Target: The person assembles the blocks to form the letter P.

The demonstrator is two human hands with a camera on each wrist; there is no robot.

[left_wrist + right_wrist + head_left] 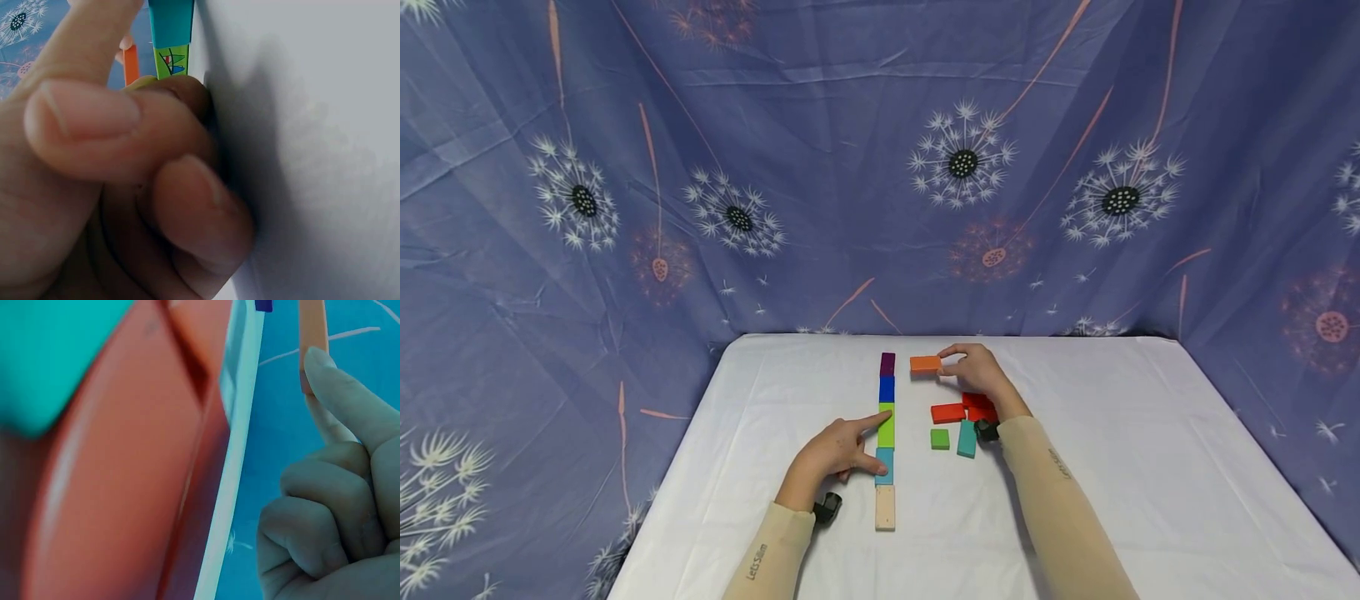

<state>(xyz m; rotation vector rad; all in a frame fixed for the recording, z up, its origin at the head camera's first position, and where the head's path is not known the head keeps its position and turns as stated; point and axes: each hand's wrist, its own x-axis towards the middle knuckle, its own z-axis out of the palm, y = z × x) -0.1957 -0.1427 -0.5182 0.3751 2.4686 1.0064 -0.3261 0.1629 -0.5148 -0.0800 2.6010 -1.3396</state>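
A straight row of blocks runs away from the near side: a pale wooden block (885, 508), a light-blue block (887, 457), a lime-green stretch (887, 432), a blue block (887, 389) and a purple block (887, 364). My left hand (835, 450) lies left of the row, index finger stretched onto the lime green and thumb at the light-blue block; its other fingers are curled. Between thumb and index finger, my right hand (977, 371) pinches the right end of an orange block (924, 365), to the right of the purple block. In the right wrist view this orange block (314, 337) points upward.
Several red blocks (947, 413) lie beneath and beside my right forearm, some partly hidden. Closer in are a small green block (940, 439) and a teal block (967, 439). A white cloth covers the table (775, 375); a patterned blue curtain (850, 167) hangs behind.
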